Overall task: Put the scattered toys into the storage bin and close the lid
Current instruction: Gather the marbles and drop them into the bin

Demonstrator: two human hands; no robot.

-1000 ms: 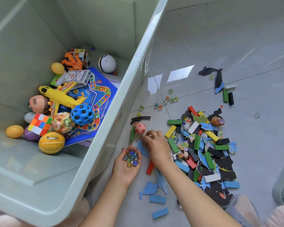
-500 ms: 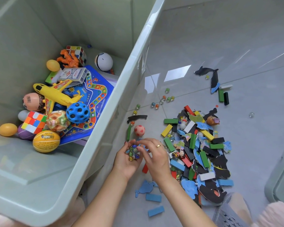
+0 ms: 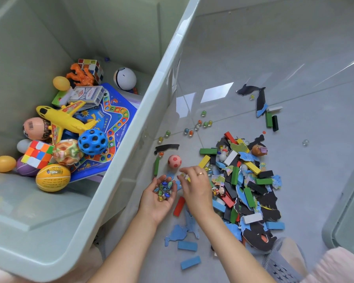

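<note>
The pale green storage bin [image 3: 129, 152] fills the left side and holds a yellow plane [image 3: 63, 119], balls, cubes and a blue game board. On the grey floor to its right lies a pile of coloured blocks and puzzle pieces [image 3: 245, 180]. Several loose marbles [image 3: 196, 125] and a small pink ball [image 3: 174, 161] lie nearer the bin. My left hand [image 3: 155, 203] is palm up and cups a heap of marbles [image 3: 164, 189]. Just to its right hovers my right hand [image 3: 194, 188], its fingers loosely curled; I see nothing held in them.
A pale green lid or second container [image 3: 347, 211] shows at the right edge. Blue blocks [image 3: 187, 246] and blue puzzle pieces lie near my forearms. Dark whale-shaped pieces [image 3: 258, 97] and a lone marble [image 3: 305, 142] lie farther out. My knee is at the bottom right.
My right hand went from the floor to my left palm with marbles, then drew back to the right. The left hand rose slightly and holds more marbles.
</note>
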